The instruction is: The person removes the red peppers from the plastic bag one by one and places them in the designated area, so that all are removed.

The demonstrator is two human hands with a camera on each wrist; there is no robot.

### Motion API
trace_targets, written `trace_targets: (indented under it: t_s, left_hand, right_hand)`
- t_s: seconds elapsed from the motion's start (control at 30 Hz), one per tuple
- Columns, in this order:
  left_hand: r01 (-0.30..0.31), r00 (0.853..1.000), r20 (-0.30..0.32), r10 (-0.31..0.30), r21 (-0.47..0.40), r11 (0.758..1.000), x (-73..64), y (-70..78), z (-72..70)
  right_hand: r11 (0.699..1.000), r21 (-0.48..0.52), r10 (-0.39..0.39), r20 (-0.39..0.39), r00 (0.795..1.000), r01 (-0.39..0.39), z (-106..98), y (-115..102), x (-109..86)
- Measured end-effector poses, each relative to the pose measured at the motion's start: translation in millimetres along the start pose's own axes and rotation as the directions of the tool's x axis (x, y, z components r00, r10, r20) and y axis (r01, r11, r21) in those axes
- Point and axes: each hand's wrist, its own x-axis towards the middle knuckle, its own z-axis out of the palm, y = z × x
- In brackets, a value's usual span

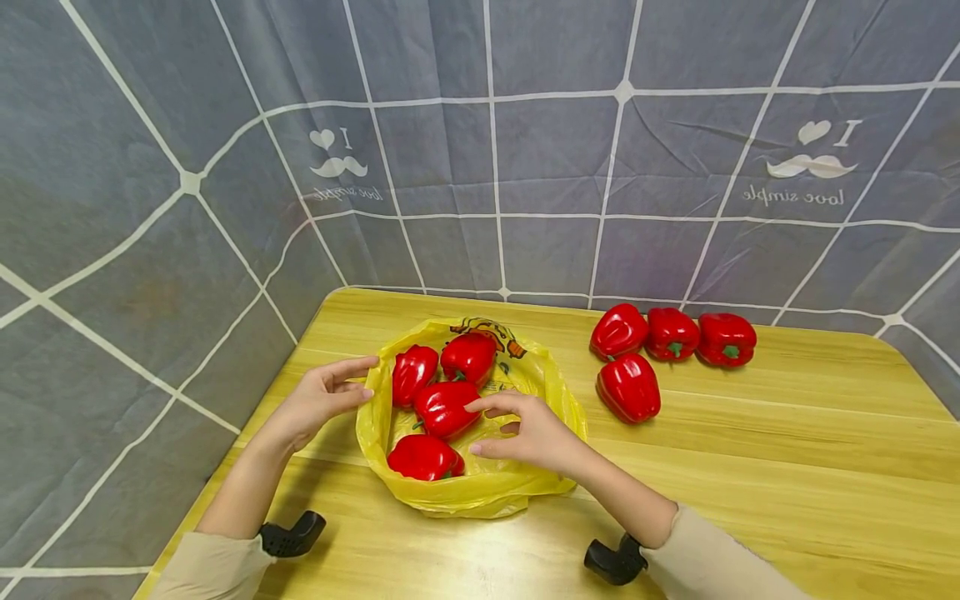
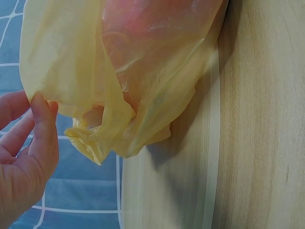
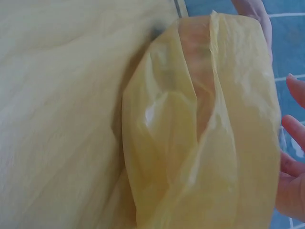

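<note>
A yellow plastic bag (image 1: 564, 400) stands with its mouth wide on the wooden table, several red bell peppers (image 1: 448, 408) lying inside it. At the bag's left rim, my left hand (image 1: 318, 404) pinches the thin plastic between thumb and fingers; the left wrist view shows that hand (image 2: 33, 138) at the edge of the bag (image 2: 152, 86). My right hand (image 1: 525, 429) reaches over the right rim into the bag, fingers apart, its fingertips right at the middle pepper. In the right wrist view the bag's side (image 3: 190, 124) hides much of the inside.
To the right of the bag, several more red bell peppers (image 1: 628, 388) sit grouped on the wooden table (image 1: 787, 467). A grey curtain (image 1: 555, 167) with white lines hangs behind and to the left of the table.
</note>
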Motion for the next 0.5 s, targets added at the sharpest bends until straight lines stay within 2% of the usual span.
trace_targets:
  t_s: [0.27,0.5]
  left_hand:
    - [-0.004,1.000,0.006,0.004,-0.008,1.000,-0.2,-1.4,0.1]
    - [-0.007,1.000,0.008,0.007,-0.018,1.000,0.6,-1.7,1.4]
  right_hand:
    - [1.000,-0.010,-0.006,0.058,0.998,0.007,18.0,-2.0,9.1]
    - [1.000,-0.023,0.007,0.073,0.997,-0.005,29.3,-4.8,13.9]
